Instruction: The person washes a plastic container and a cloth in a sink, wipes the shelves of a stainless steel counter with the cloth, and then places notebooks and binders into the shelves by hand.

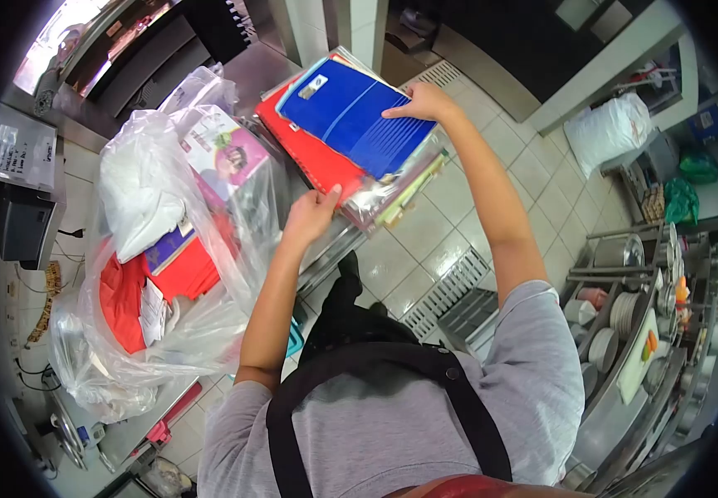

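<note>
A stack of folders and papers is between my two hands, tilted over the edge of the metal counter. On its top lies a blue folder [350, 112] with a small white label, over a red folder [313, 162]. Clear plastic sleeves [384, 199] stick out along the near side. My left hand [313, 216] grips the near left corner, its thumb on the red folder. With the thumb on the blue folder, my right hand [423, 103] holds the far right edge; its other fingers are partly hidden.
Left of the stack, a large clear plastic bag [242, 257] holds a pink box [226, 153], red cloth-like items [122, 299] and a white bag [139, 187]. On the right stand shelves with plates [624, 314] and a white sack [610, 131]. Floor grates [448, 290] run through the tiles.
</note>
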Motion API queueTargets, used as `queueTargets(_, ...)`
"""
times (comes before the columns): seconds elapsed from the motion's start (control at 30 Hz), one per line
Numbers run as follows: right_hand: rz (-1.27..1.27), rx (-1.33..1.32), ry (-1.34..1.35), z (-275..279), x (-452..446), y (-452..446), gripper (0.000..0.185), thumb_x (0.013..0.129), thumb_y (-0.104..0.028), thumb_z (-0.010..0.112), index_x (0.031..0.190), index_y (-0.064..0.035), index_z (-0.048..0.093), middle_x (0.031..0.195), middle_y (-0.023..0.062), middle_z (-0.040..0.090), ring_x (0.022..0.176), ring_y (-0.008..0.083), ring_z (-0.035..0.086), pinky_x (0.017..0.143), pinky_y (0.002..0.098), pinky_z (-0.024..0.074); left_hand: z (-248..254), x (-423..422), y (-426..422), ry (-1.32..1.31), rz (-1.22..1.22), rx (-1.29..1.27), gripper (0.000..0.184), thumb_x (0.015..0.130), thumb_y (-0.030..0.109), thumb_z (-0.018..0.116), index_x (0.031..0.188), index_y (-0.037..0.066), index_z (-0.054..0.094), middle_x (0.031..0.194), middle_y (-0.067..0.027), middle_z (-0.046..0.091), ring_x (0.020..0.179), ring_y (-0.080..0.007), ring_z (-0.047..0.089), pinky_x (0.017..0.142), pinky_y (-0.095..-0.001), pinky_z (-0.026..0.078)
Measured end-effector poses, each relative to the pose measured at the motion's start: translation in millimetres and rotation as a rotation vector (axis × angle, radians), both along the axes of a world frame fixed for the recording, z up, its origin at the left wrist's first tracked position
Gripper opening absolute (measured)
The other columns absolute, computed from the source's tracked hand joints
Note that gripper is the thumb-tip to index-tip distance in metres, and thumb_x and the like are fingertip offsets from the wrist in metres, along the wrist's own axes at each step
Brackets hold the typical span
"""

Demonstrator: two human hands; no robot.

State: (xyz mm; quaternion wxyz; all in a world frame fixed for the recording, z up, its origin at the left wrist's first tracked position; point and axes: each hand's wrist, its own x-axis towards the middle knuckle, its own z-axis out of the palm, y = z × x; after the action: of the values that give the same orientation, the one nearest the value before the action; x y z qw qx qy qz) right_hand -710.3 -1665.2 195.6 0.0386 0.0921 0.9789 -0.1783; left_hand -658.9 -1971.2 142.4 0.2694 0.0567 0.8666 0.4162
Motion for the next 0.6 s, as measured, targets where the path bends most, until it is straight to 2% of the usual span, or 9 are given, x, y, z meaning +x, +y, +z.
queueTargets(0.07, -0.104, -0.069, -0.147, -2, 24, -12, 0.086, 0.048, -0.071, 0.063, 0.094, 0.0019, 0.063, 0.087, 0.0206, 0.062, 0.082, 0.0299, 0.061, 0.074, 0.0338, 0.0476, 8, 6, 4, -0.102, 0.029, 0.022, 0.053, 0.078, 0.051, 0.055, 0.078, -0.002, 0.056, 0.073, -0.0145, 0.06, 0.069, -0.0233, 0.06, 0.065, -0.0334, 0.047)
queueTargets(0.13, -0.194, -0.16, -0.129, -10, 47, -19, 0.085, 0.047, -0.074, 0.062, 0.09, -0.0001, 0.065, 0.088, 0.0186, 0.063, 0.082, 0.0285, 0.062, 0.074, 0.0336, 0.0477, 9, 9, 5, 0.352, 0.031, -0.223, 0.06, 0.076, 0.055, 0.051, 0.085, -0.004, 0.055, 0.083, -0.0249, 0.06, 0.081, -0.037, 0.059, 0.073, -0.0413, 0.045)
queueTargets(0.27, -0.359, -0.33, -0.021, -14, 74, -35, 0.084, 0.047, -0.072, 0.064, 0.084, 0.0037, 0.065, 0.086, 0.0188, 0.064, 0.08, 0.0284, 0.063, 0.072, 0.0325, 0.0483, -9, -8, 11, 0.345, 0.097, -0.319, 0.069, 0.073, 0.054, 0.056, 0.098, -0.01, 0.046, 0.091, -0.0277, 0.057, 0.083, -0.0404, 0.057, 0.075, -0.0432, 0.045)
queueTargets(0.37, -0.415, -0.374, 0.093, -12, 99, -48, 0.081, 0.048, -0.068, 0.067, 0.076, 0.0072, 0.064, 0.071, 0.0157, 0.063, 0.065, 0.0243, 0.063, 0.058, 0.0299, 0.0486, -20, 9, 10, 0.811, 0.158, -0.322, 0.067, 0.072, 0.049, 0.062, 0.1, -0.009, 0.045, 0.09, -0.0232, 0.056, 0.079, -0.0392, 0.055, 0.075, -0.0453, 0.044)
queueTargets(0.4, -0.434, -0.408, 0.061, -10, 112, -53, 0.078, 0.049, -0.067, 0.068, 0.074, 0.0064, 0.064, 0.066, 0.0132, 0.06, 0.059, 0.0206, 0.06, 0.052, 0.0288, 0.0461, -21, 14, 8, 0.81, 0.14, -0.328, 0.067, 0.072, 0.049, 0.062, 0.1, -0.009, 0.045, 0.09, -0.0232, 0.056, 0.079, -0.0392, 0.055, 0.075, -0.0453, 0.044)
queueTargets(0.47, -0.441, -0.595, 0.151, -3, 152, -74, 0.071, 0.052, -0.06, 0.071, 0.077, 0.0052, 0.062, 0.057, 0.0062, 0.052, 0.046, 0.0109, 0.049, 0.038, 0.025, 0.0365, -29, 33, -2, 1.069, 0.261, 0.008, 0.058, 0.074, 0.042, 0.065, 0.1, -0.006, 0.045, 0.092, -0.0171, 0.054, 0.078, -0.03, 0.054, 0.074, -0.0413, 0.045)
queueTargets(0.5, -0.456, -0.604, 0.14, -13, 170, -81, 0.071, 0.052, -0.06, 0.071, 0.077, 0.0052, 0.062, 0.057, 0.0062, 0.052, 0.046, 0.0109, 0.049, 0.038, 0.025, 0.0365, -34, 44, -9, 1.058, 0.245, 0.001, 0.058, 0.074, 0.042, 0.065, 0.1, -0.006, 0.045, 0.092, -0.0171, 0.054, 0.078, -0.03, 0.054, 0.074, -0.0413, 0.045)
queueTargets(0.57, -0.553, -1.008, -0.058, -37, 196, -89, 0.07, 0.06, -0.054, 0.07, 0.093, 0.0069, 0.058, 0.072, 0.0087, 0.059, 0.056, 0.0129, 0.056, 0.044, 0.0226, 0.042, -38, 59, -19, -0.08, 0.277, 0.623, 0.048, 0.08, 0.036, 0.062, 0.101, -0.004, 0.045, 0.093, -0.0125, 0.054, 0.08, -0.0183, 0.054, 0.072, -0.0314, 0.045)
queueTargets(0.6, -0.562, -1.012, -0.06, -49, 207, -98, 0.07, 0.06, -0.054, 0.07, 0.093, 0.0069, 0.058, 0.072, 0.0087, 0.059, 0.056, 0.0129, 0.056, 0.044, 0.0226, 0.042, -37, 62, -22, -0.395, 0.329, 0.73, 0.039, 0.082, 0.031, 0.06, 0.099, -0.002, 0.048, 0.091, -0.0082, 0.055, 0.078, -0.0111, 0.054, 0.067, -0.0238, 0.044)
